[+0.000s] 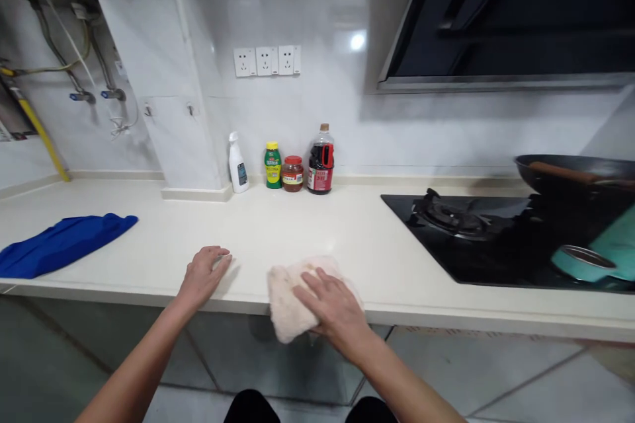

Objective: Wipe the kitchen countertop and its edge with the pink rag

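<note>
My right hand (333, 307) rests on a pale pink cloth (289, 301) at the front edge of the counter. Its fingers lie across the top of the cloth, and one side of the cloth hangs over the edge. The cloth looks slightly blurred. To the left, my left hand (204, 272) is over the counter near its front edge, holding nothing, fingers loosely bent and thumb apart. Whether its fingertips touch the white countertop (238, 228) I cannot tell.
Against the wall stand a white spray bottle (238, 168), a green bottle (272, 166), a red-lidded jar (292, 175) and a dark sauce bottle (321, 165). A blue cloth (64, 244) lies left. A black gas stove (486, 254) with a wok (550, 175) is right.
</note>
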A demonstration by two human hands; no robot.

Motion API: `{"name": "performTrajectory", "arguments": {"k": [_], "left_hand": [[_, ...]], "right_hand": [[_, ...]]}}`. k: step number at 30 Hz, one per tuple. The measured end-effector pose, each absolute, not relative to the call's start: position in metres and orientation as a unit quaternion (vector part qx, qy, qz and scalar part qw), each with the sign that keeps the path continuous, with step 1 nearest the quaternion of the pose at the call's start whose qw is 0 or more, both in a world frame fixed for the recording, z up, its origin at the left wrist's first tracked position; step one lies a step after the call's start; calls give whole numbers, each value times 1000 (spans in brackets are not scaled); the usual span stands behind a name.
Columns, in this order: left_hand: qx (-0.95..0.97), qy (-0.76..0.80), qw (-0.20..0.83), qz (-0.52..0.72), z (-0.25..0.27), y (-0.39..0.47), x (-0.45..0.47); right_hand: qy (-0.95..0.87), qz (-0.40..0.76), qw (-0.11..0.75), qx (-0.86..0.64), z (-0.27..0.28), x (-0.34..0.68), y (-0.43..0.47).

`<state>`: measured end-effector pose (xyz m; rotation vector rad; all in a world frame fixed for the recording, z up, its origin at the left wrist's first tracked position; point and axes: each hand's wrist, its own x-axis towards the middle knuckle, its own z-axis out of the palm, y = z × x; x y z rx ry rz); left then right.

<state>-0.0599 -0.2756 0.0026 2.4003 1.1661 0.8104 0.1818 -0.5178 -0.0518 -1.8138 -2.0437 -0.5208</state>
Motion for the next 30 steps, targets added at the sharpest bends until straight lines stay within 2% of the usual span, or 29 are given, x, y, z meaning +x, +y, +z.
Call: {"name": "performTrajectory", "arguments": {"k": [5,9,20,25,30], "left_hand": [[882,407,104,216,4,-283,-27],[902,387,47,186,-3,-279,-21],[897,398,32,192,-14,-261,-22],[900,398,18,177,-16,-257,-21],[897,405,19,179,-14,-260,-19]], "right_hand": [[-678,-292,171,-652,-69,288,-618],[-657,-316,149,-668,-74,357,-679],[-562,-357,180,-724,-103,487,-798],[-531,-347,147,-759,-102,519,-826],[-507,-343,138,-779,-105,500,-815]]}}
